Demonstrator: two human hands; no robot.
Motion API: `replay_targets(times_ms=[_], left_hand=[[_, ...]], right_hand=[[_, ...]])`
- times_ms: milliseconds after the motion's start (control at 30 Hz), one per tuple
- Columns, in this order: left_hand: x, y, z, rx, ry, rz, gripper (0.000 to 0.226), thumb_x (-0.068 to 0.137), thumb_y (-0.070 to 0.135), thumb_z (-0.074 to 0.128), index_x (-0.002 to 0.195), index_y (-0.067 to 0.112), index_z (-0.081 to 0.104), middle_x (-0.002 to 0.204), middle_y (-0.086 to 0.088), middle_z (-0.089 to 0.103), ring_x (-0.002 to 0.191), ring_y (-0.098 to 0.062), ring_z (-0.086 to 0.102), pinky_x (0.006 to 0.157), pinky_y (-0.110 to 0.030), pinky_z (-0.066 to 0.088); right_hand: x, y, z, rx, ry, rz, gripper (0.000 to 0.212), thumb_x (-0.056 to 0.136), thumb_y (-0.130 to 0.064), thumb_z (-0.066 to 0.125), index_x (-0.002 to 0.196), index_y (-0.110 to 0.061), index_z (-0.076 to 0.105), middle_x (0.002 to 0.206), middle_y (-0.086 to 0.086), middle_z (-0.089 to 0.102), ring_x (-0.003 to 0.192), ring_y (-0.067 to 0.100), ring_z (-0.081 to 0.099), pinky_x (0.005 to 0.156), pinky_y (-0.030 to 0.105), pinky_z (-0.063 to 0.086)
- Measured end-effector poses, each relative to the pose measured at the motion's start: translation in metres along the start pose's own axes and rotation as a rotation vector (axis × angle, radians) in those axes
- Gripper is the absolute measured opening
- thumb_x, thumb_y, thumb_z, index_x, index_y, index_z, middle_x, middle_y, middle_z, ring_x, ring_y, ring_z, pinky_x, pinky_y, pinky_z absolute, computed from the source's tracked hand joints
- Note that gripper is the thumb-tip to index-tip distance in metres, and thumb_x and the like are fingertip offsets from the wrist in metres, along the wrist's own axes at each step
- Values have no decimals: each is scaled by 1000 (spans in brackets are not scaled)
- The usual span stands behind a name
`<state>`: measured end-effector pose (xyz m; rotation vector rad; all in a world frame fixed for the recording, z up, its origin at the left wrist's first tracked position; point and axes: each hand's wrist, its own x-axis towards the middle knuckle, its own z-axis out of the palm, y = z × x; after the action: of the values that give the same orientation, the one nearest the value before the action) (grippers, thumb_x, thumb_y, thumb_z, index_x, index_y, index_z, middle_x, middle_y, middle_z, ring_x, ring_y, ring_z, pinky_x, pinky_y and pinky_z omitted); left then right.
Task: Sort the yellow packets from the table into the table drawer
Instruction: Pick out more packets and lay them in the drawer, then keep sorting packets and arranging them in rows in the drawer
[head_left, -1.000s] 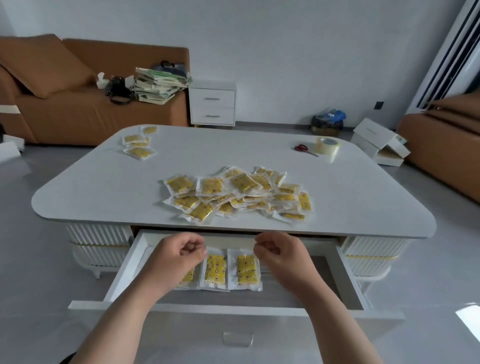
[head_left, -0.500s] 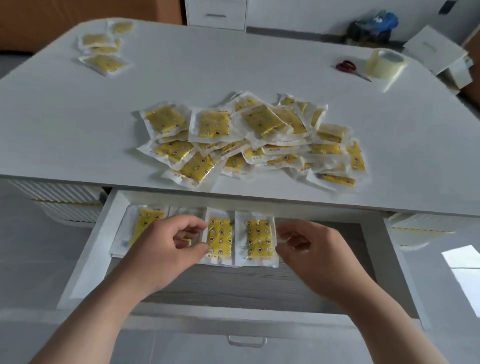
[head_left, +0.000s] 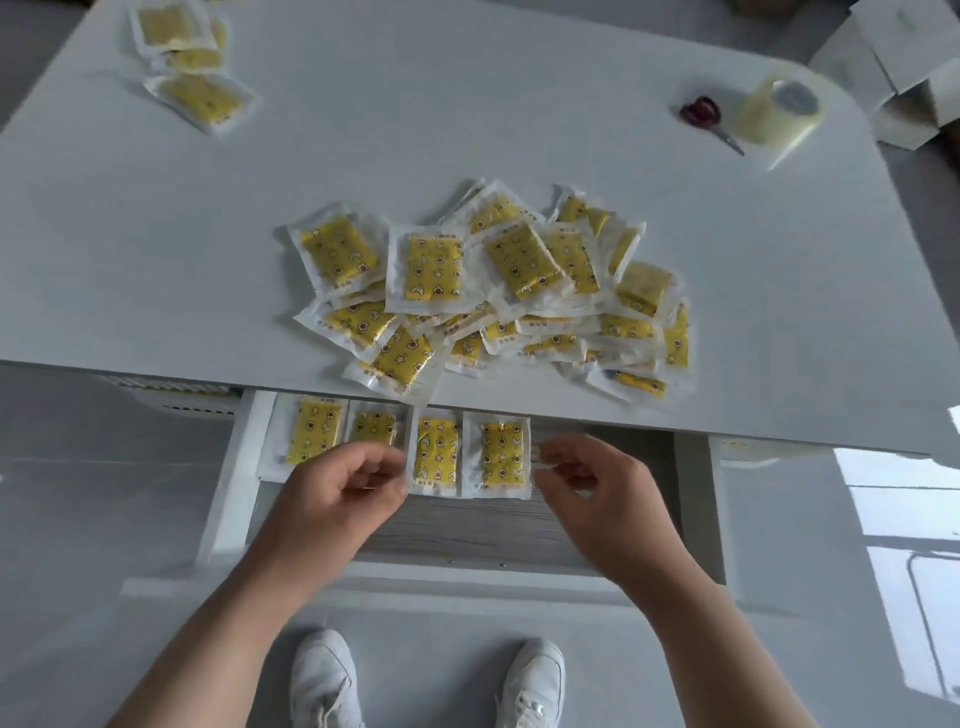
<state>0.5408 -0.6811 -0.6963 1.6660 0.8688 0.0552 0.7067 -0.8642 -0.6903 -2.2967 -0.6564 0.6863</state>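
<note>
A heap of yellow packets (head_left: 488, 291) in clear wrappers lies on the white table (head_left: 467, 104) near its front edge. Below it the drawer (head_left: 228, 499) is pulled out. Several yellow packets (head_left: 500, 454) lie side by side in a row along the drawer's back. My left hand (head_left: 337, 493) hovers over the second packet from the left, its fingers loosely curled and holding nothing. My right hand (head_left: 597, 493) hangs just right of the row's last packet, fingers also loosely curled and empty.
A few more yellow packets (head_left: 197, 93) sit at the table's far left corner. Red-handled scissors (head_left: 706, 117) and a roll of clear tape (head_left: 779, 111) lie at the far right. White boxes (head_left: 893, 62) stand on the floor beyond. My white shoes (head_left: 322, 680) are below the drawer.
The camera has tilted further down and closer, so the drawer's row and my shoes show. Both hands have stayed over the drawer, spreading slightly apart; none of the packets has moved.
</note>
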Motion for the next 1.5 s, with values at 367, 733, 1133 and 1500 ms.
replay_targets(times_ms=[367,733,1133,1500], left_hand=[[-92,192,-119,-120,18,-14,42,58,49,68,91,24,74,93,7,74,85,-8,68,73,-12,51],[-185,351,-209,-47,-8,178,37,59,53,62,91,37,70,97,2,72,94,-18,65,87,-33,51],[-254,383,-225,97,160,151,17,82,25,74,95,33,69,94,17,72,90,1,65,85,-26,49],[-297,376,-299,57,284,173,24,76,25,74,99,26,70,103,6,73,94,-1,66,89,-27,52]], right_hand=[[-70,-186,-162,-20,-97,65,21,86,-20,70,89,-41,65,82,-20,70,79,-11,63,69,6,44],[-142,-350,-253,-26,-43,-68,23,90,-28,63,112,-28,69,93,-18,67,85,-2,64,75,13,46],[-174,-392,-295,49,-12,-263,22,86,-22,67,106,-29,71,93,-17,71,84,-8,65,70,4,46],[-187,-454,-251,49,-67,-399,21,87,-16,67,99,-34,69,92,-21,70,86,-10,65,74,5,50]])
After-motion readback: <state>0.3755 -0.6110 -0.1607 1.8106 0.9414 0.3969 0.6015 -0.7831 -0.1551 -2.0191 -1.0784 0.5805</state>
